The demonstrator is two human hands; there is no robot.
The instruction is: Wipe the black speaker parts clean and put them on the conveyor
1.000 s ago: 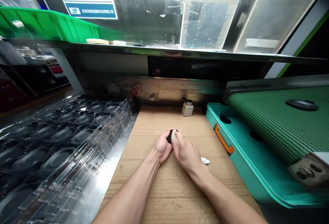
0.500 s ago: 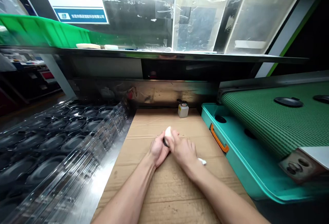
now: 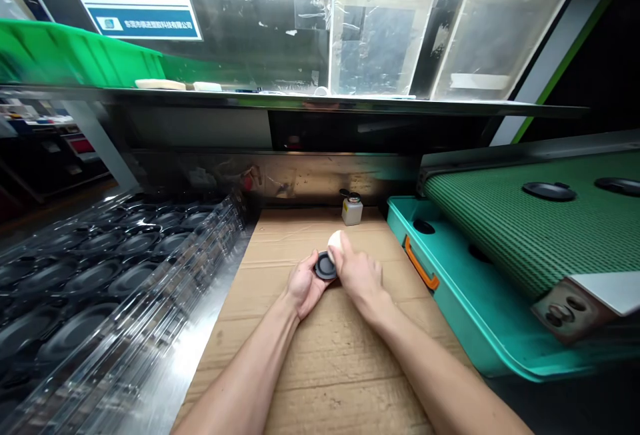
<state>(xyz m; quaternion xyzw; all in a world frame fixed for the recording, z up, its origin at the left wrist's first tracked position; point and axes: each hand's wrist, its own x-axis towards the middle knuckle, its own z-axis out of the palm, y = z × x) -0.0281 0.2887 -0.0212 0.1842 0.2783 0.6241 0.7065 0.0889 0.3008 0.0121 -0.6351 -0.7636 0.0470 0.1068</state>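
Over the cardboard sheet (image 3: 320, 368), my left hand (image 3: 304, 286) is closed round the edge of a round black plastic lid (image 3: 325, 266), its face turned up. My right hand (image 3: 359, 280) pinches a white round pad (image 3: 335, 242) at the lid's upper right edge. Whether the pad touches the lid I cannot tell. Beyond both hands a small whitish bottle (image 3: 353, 211) with a dark metallic top stands at the far end of the cardboard.
Clear trays (image 3: 200, 268) of black lids lie at the left. On the right, a teal bin (image 3: 450, 328) with an orange handle (image 3: 421, 263) sits below a green conveyor belt (image 3: 510, 222) carrying black lids. A shelf edge (image 3: 320, 103) with a green crate (image 3: 75, 55) crosses above.
The white pad has moved off the lid's face to its upper right, and the lid now shows more of its face. The view has shifted slightly.
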